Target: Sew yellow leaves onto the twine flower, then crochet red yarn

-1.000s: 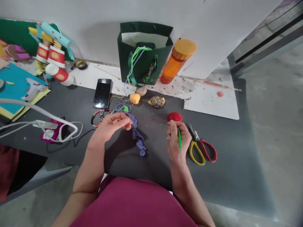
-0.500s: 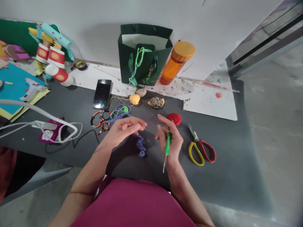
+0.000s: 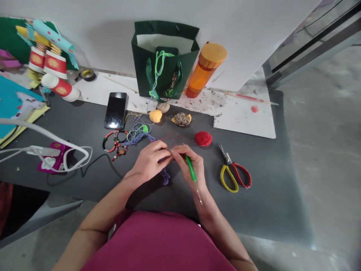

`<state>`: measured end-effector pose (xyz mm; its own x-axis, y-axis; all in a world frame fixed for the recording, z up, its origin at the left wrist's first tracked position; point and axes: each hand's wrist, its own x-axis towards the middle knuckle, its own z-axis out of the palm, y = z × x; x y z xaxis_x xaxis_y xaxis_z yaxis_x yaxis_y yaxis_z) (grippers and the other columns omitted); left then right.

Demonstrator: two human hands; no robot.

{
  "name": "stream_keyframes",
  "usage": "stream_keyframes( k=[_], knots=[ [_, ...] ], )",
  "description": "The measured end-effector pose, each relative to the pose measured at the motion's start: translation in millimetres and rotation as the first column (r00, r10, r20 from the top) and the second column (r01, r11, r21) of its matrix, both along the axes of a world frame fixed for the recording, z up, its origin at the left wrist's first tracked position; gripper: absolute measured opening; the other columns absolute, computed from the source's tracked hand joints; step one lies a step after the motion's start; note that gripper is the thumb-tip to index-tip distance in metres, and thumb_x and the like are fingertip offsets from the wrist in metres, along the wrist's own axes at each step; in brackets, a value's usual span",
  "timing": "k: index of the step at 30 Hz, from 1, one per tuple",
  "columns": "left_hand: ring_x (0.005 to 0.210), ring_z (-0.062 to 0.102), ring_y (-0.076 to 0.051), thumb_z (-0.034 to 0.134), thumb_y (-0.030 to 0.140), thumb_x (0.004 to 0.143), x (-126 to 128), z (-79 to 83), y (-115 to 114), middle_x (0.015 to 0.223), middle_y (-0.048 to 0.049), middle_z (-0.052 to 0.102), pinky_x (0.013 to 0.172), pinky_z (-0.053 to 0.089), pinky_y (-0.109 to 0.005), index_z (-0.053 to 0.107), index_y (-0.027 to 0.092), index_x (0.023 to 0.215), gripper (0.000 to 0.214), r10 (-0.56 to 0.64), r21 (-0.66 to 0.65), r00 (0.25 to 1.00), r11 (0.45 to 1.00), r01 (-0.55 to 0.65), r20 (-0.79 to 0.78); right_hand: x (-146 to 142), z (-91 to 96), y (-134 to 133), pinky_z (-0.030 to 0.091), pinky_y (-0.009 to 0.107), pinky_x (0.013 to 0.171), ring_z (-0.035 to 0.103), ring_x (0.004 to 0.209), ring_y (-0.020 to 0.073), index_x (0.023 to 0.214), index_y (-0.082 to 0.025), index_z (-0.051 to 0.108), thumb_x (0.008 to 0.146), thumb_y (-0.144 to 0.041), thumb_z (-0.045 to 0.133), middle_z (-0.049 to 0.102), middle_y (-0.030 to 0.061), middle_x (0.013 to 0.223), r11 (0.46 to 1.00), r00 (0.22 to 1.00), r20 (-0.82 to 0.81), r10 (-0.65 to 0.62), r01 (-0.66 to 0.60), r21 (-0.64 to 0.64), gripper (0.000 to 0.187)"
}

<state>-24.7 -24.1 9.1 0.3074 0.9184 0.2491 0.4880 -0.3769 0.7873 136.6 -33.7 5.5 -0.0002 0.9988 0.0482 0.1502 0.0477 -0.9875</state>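
Observation:
My left hand (image 3: 150, 160) is closed in a pinch on a purple crocheted strip (image 3: 165, 177) that hangs down from under the fingers onto the dark table (image 3: 267, 188). My right hand (image 3: 188, 165) is closed round a green-handled crochet hook (image 3: 191, 171), its metal shaft pointing back toward me. The fingertips of both hands meet over the strip. Purple and green yarn (image 3: 138, 135) trails left of my hands. A red yarn ball (image 3: 203, 138) lies just beyond my right hand.
Scissors with one yellow and one red handle (image 3: 232, 171) lie to the right. A phone (image 3: 115, 110), bead bracelets (image 3: 114, 141), a green paper bag (image 3: 163, 64), an orange bottle (image 3: 205, 69), small yarn flowers (image 3: 182, 119), paper cups (image 3: 52, 71) and a white cable (image 3: 42, 148) surround them.
My two hands have come together over the purple strip; the right hand moved left with the hook and the left hand drew toward the middle. The view shifted slightly.

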Motion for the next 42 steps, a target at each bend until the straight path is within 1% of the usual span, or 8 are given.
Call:
stream_keyframes(
  k=[12,18,21,24,27,33,37,42],
  knots=[
    [0.070,0.059,-0.019,0.067,0.030,0.090,-13.3,16.0,5.1,0.065,0.0006,0.070,0.097,0.044,-0.043,0.082,0.029,0.098,0.016,0.089,-0.257,0.976,0.966,-0.036,0.199,8.9,6.8,1.0,0.047,0.028,0.060,0.055,0.058,0.0136,0.073,-0.022,0.063,0.088,-0.043,0.065,0.062,-0.0014,0.061,0.982,0.988,0.077,-0.136,0.145,-0.124,0.026],
    [0.041,0.040,-0.008,0.072,0.041,0.088,-14.6,18.0,5.6,0.048,0.0083,0.049,0.055,0.052,-0.027,0.078,0.026,0.105,0.023,0.291,-0.503,0.569,0.826,0.256,0.769,6.4,8.7,-0.2,0.047,0.028,0.061,0.056,0.058,0.0138,0.072,-0.022,0.064,0.086,-0.047,0.070,0.062,-0.0007,0.062,0.985,0.998,-0.004,-0.059,0.058,-0.163,0.029],
    [0.049,0.048,-0.007,0.078,0.041,0.083,-14.3,15.5,7.7,0.066,0.0029,0.060,0.037,0.038,-0.016,0.078,0.024,0.105,0.028,0.349,-0.554,0.573,0.800,0.229,0.741,4.8,6.5,-0.7,0.046,0.028,0.061,0.056,0.058,0.0137,0.072,-0.022,0.064,0.086,-0.051,0.070,0.063,-0.0007,0.062,0.988,0.999,-0.026,-0.041,0.036,-0.151,0.033],
    [0.091,0.068,-0.017,0.079,0.038,0.083,-15.8,15.5,9.0,0.125,-0.0089,0.067,0.041,0.047,-0.015,0.079,0.023,0.105,0.026,0.369,-0.508,0.683,0.861,0.003,0.630,6.2,4.3,-0.8,0.044,0.027,0.058,0.054,0.056,0.0127,0.073,-0.022,0.064,0.086,-0.055,0.070,0.062,-0.0016,0.060,0.986,0.995,-0.053,-0.078,0.069,-0.153,0.036],
    [0.132,0.058,-0.030,0.074,0.036,0.086,-17.5,19.5,8.7,0.161,-0.0028,0.045,0.048,0.051,-0.015,0.076,0.032,0.117,0.031,0.370,-0.504,0.601,0.861,0.065,0.708,8.1,3.3,-0.8,0.043,0.027,0.057,0.054,0.056,0.0122,0.073,-0.022,0.064,0.086,-0.056,0.070,0.063,-0.0014,0.061,0.983,0.992,-0.080,-0.095,0.081,-0.167,0.036],
    [0.110,0.071,-0.016,0.050,0.037,0.101,-20.1,23.4,8.9,0.128,0.0024,0.072,0.074,0.059,-0.025,0.069,0.042,0.125,0.031,0.422,-0.466,0.307,0.881,0.082,0.853,8.3,4.4,-1.0,0.043,0.027,0.057,0.053,0.055,0.0114,0.072,-0.022,0.065,0.083,-0.054,0.074,0.062,-0.0016,0.061,0.978,0.992,-0.117,-0.055,0.030,-0.206,0.036],
    [0.055,0.064,-0.014,0.036,0.065,0.100,-18.9,18.2,7.4,0.058,0.0026,0.067,0.117,0.042,-0.049,0.078,0.028,0.082,0.058,0.086,-0.125,0.630,0.992,0.018,0.772,7.4,3.7,-1.2,0.040,0.025,0.054,0.051,0.055,0.0102,0.072,-0.022,0.064,0.080,-0.057,0.077,0.061,-0.0023,0.062,0.965,0.963,-0.270,-0.017,-0.055,-0.258,0.039],
    [0.062,0.064,-0.018,0.026,0.059,0.103,-9.2,12.3,1.5,0.069,-0.0051,0.073,0.121,0.031,-0.051,0.078,0.020,0.079,0.069,-0.184,0.118,0.977,0.978,0.171,0.107,0.8,-1.5,-2.3,0.032,0.025,0.048,0.041,0.050,0.0085,0.067,-0.021,0.065,0.072,-0.060,0.083,0.056,-0.0042,0.058,0.946,0.910,-0.413,-0.034,-0.104,-0.308,0.043]
  ],
)
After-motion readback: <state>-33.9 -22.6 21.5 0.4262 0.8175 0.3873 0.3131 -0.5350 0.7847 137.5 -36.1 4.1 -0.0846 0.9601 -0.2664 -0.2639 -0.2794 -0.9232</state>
